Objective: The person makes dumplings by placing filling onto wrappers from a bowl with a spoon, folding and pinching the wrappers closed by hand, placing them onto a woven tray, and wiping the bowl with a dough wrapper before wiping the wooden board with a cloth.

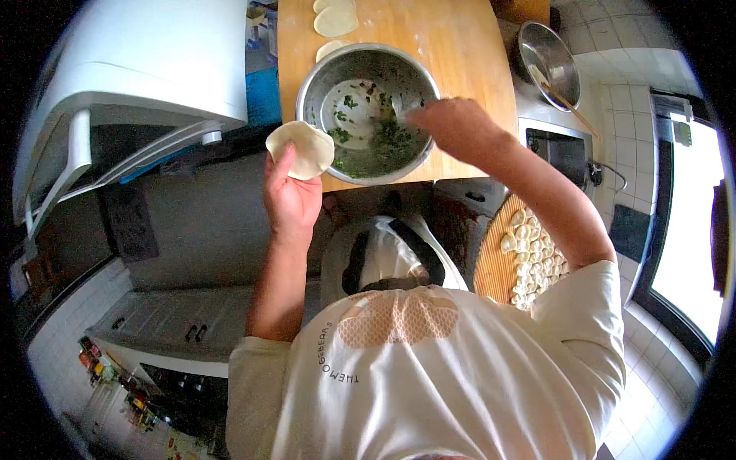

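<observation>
A round, flat dumpling wrapper (310, 153) lies across the fingers of my left hand (291, 195), with the thumb pressed on top of it. This hand is at the lower left rim of a metal mixing bowl (422, 157). Chopped green filling (391, 138) clings to the bowl's bottom and right side. My right hand (452, 126) is closed above the bowl's right rim, its fingertips pointing inward. What it grips is blurred; a pale, thin shape runs from the fingers toward the filling.
More dumpling wrappers (336, 19) lie on the wooden table (468, 61) beyond the bowl. Rows of shaped dumplings (533, 257) cover a round slatted tray (494, 268) at my right. Farther right are a second metal bowl (548, 57) with a wooden stick and a sink (563, 157).
</observation>
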Demonstrator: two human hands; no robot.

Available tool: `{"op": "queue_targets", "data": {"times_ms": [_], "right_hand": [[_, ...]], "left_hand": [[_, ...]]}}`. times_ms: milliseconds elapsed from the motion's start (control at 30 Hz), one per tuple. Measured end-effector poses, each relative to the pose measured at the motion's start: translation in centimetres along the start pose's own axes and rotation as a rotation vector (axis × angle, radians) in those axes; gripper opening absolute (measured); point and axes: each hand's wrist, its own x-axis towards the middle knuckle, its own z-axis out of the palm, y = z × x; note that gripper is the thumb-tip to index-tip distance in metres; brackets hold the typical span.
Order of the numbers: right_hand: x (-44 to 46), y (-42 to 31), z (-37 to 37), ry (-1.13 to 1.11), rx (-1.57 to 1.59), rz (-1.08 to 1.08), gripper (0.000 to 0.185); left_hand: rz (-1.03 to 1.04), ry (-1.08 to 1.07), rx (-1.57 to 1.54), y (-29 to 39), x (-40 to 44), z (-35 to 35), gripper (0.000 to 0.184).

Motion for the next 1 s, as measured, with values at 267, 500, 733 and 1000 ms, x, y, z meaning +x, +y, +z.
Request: {"op": "queue_targets", "data": {"times_ms": [267, 500, 733, 1000], "right_hand": [[0.9, -1.3, 1.3, 0.196, 0.080, 0.177, 0.011], [1.3, -1.7, 2.3, 0.132, 0.237, 0.121, 0.015], [2.1, -3.0, 2.9, 0.176, 0.515, 0.082, 0.022], [2.1, -4.1, 3.0, 0.370, 0.969, 0.106, 0.019]], "left_hand": [[0.054, -0.013, -0.034, 0.7, 0.5, -0.2, 0.030], [0.046, -0.021, -0.052, 0.0, 0.4, -0.7, 0.029], [0.055, -0.055, -0.085, -0.6, 0.1, -0.4, 0.028], [0.024, 0.000, -0.121, -0.8, -0.2, 0.4, 0.028]]}}
